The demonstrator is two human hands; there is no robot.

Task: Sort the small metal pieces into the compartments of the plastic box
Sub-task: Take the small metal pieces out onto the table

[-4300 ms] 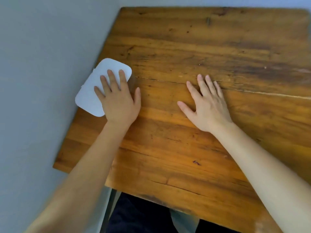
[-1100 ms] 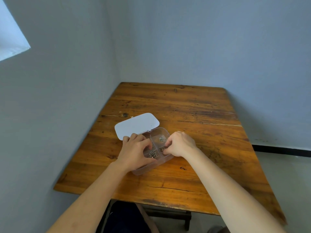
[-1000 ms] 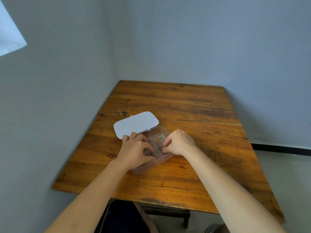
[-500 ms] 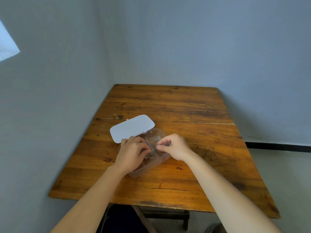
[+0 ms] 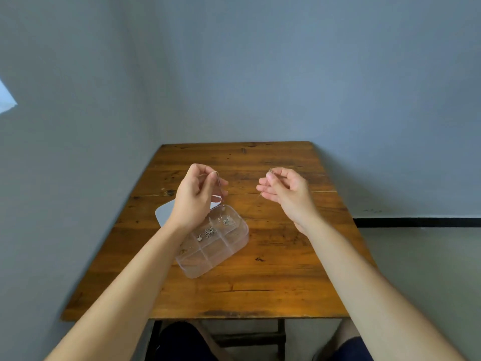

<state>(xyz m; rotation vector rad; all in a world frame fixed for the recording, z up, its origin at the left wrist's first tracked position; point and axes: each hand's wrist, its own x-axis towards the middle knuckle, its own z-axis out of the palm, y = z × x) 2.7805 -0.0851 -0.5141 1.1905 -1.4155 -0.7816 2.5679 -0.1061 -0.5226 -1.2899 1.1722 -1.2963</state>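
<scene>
Hands that half a second ago were down in the box are now lifted clear of it and spread apart, so you have pulled something out rather than dropped something in; your left hand pinches the top of a thin chain between thumb and fingertip, and the chain hangs from there toward the box; your right hand has its thumb and forefinger closed on a tiny metal bit at their tips, the other fingers loosely curled; whether that bit joins the chain by a strand too fine to show, you cannot tell from this view.

The plastic box sits open on the table, its white lid folded back behind your left wrist; small metal pieces lie clustered in the far compartments, with another cluster in the one beside, while the near compartments look almost bare.

By my reading you are separating a tangled piece before placing it; sorting is barely begun; lower each end into its own compartment slowly, since a swinging chain could snag the clusters below.
</scene>
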